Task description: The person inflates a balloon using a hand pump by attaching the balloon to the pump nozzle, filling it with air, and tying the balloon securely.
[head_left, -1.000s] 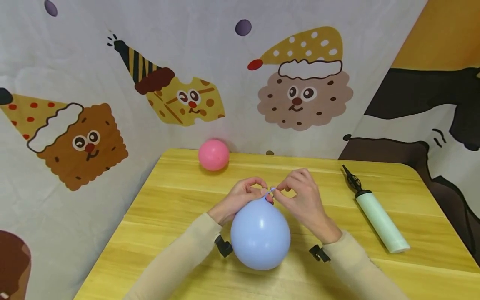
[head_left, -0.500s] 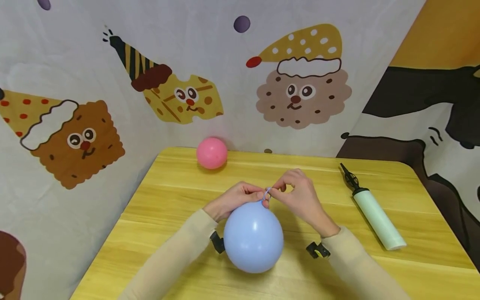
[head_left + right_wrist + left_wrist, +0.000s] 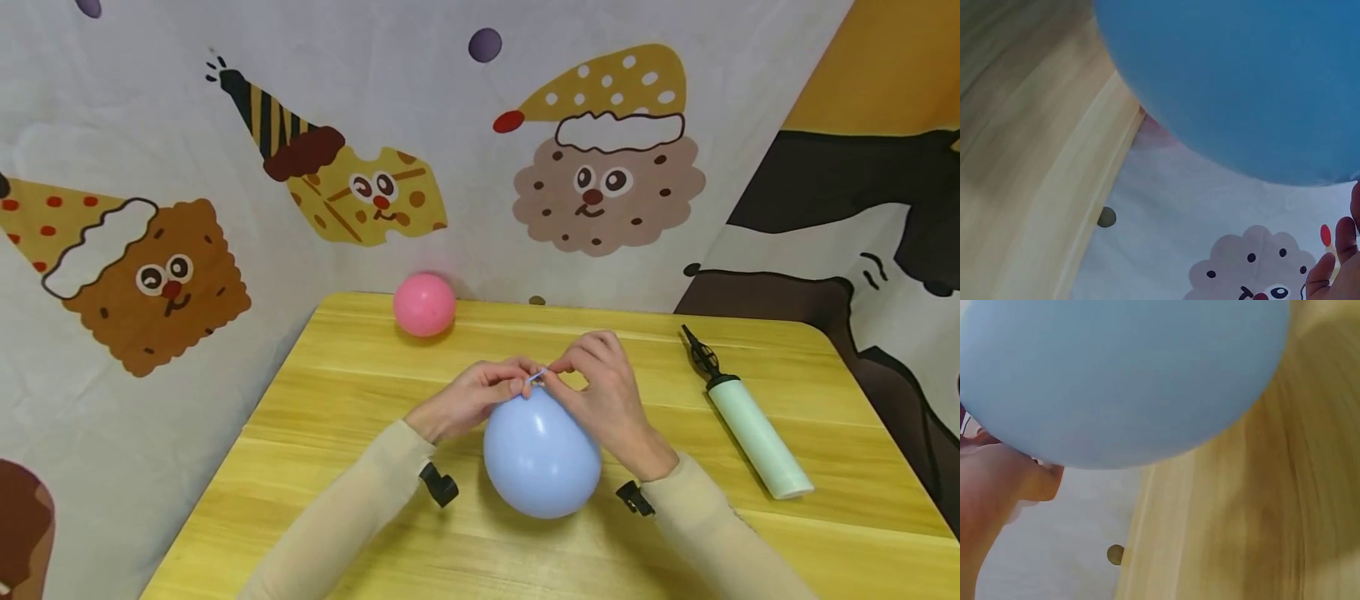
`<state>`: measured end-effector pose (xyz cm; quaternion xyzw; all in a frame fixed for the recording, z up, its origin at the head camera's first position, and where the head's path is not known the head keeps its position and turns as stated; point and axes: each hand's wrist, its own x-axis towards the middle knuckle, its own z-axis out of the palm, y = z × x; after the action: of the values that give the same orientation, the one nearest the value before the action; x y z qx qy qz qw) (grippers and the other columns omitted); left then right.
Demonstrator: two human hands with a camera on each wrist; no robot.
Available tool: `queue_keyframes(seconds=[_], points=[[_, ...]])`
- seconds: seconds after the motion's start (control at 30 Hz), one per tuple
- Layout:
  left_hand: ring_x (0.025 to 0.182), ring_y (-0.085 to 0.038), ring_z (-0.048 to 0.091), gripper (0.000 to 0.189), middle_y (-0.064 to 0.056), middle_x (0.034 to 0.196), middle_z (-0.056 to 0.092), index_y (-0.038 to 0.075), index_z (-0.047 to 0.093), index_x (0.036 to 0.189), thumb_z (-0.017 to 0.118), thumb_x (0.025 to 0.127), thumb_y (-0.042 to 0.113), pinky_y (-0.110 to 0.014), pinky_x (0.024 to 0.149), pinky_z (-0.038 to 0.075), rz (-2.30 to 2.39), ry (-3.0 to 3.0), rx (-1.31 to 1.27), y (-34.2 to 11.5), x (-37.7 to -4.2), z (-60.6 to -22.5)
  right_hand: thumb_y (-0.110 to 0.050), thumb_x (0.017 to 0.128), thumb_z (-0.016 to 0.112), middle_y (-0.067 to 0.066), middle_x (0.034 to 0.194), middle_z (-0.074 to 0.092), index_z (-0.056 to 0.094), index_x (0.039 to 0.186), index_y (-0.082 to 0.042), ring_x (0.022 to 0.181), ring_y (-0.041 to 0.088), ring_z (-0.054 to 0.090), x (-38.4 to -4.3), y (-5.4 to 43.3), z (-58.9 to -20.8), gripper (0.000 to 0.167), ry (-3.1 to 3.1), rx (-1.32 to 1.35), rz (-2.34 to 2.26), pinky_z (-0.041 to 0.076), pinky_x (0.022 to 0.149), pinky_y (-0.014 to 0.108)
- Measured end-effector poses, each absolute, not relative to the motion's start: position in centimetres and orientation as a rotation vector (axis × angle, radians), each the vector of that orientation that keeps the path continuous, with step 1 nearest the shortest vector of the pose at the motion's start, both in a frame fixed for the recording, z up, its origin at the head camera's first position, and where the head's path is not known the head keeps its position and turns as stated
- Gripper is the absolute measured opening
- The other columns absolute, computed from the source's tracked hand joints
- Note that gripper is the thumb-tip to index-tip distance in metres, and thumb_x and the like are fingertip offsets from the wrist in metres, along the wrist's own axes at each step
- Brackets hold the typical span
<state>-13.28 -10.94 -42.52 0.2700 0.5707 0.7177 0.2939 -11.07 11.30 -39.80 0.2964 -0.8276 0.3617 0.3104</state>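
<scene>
A light blue inflated balloon [image 3: 542, 458] hangs below both hands in the head view, its neck at the top between them. My left hand [image 3: 476, 396] pinches the neck near the balloon's body with thumb and fingers. From the other side my right hand [image 3: 603, 392] pinches the stretched end of the neck between thumb and forefinger. The balloon [image 3: 1129, 375] fills the top of the left wrist view, with part of the left hand [image 3: 1004, 487] at the left edge. In the right wrist view the balloon [image 3: 1241, 87] hides most of the right hand [image 3: 1341, 262].
A pink balloon [image 3: 424, 305] sits at the back left of the wooden table [image 3: 315, 467]. To the right lies a mint green hand pump [image 3: 759, 437] with a black nozzle. A printed cloth [image 3: 465, 158] hangs behind the table's back edge.
The blue balloon has swung right and slightly up beneath the hands since half a second ago. Both hands have kept their pinch at the neck, shifting only a little.
</scene>
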Motion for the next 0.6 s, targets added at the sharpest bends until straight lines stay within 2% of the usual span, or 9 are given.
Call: queue_keyframes(seconds=[0.1, 0.2, 0.3, 0.47, 0.6], points=[[0.135, -0.025, 0.043, 0.024, -0.005, 0.139, 0.051, 0.02, 0.073, 0.096, 0.053, 0.109, 0.024, -0.043, 0.108, 0.044, 1.868, 1.551, 0.739, -11.0, -13.2, -42.1, -0.003, 0.074, 0.089, 0.004, 0.084, 0.063, 0.069, 0.079, -0.008, 0.093, 0.03, 0.055, -11.0, 11.3, -39.9, 0.022, -2.194, 0.786, 0.923, 0.045, 0.08, 0.043], [0.135, -0.023, 0.045, 0.021, -0.005, 0.14, 0.053, 0.015, 0.069, 0.094, 0.05, 0.104, 0.016, -0.043, 0.107, 0.044, 1.73, 1.659, 0.802, -11.2, -13.1, -41.5, -0.004, 0.074, 0.088, 0.006, 0.088, 0.064, 0.069, 0.087, -0.007, 0.093, 0.031, 0.056, -10.9, 11.3, -40.1, 0.023, -2.228, 0.781, 0.917, 0.046, 0.081, 0.045], [0.129, -0.019, 0.051, 0.016, -0.002, 0.133, 0.058, 0.01, 0.066, 0.093, 0.051, 0.097, 0.014, -0.04, 0.105, 0.046, 1.545, 1.813, 0.951, -11.3, -13.2, -41.0, -0.006, 0.075, 0.087, 0.007, 0.094, 0.064, 0.069, 0.095, -0.006, 0.095, 0.031, 0.056, -10.8, 11.2, -40.3, 0.026, -2.265, 0.775, 0.942, 0.046, 0.083, 0.046], [0.115, -0.013, 0.058, 0.012, 0.0, 0.118, 0.064, 0.01, 0.066, 0.093, 0.058, 0.101, 0.009, -0.034, 0.106, 0.046, 1.331, 1.98, 1.189, -11.3, -13.5, -40.7, -0.008, 0.075, 0.085, 0.005, 0.097, 0.064, 0.07, 0.096, -0.007, 0.097, 0.03, 0.056, -10.8, 11.1, -40.4, 0.026, -2.32, 0.768, 0.945, 0.047, 0.083, 0.046], [0.113, -0.011, 0.059, 0.012, 0.002, 0.114, 0.067, 0.012, 0.069, 0.094, 0.06, 0.1, 0.007, -0.033, 0.106, 0.047, 1.301, 2.051, 1.228, -11.3, -13.6, -40.7, -0.009, 0.074, 0.087, 0.004, 0.098, 0.065, 0.07, 0.095, -0.007, 0.096, 0.029, 0.058, -10.7, 11.1, -40.5, 0.026, -2.351, 0.754, 0.934, 0.049, 0.082, 0.045]])
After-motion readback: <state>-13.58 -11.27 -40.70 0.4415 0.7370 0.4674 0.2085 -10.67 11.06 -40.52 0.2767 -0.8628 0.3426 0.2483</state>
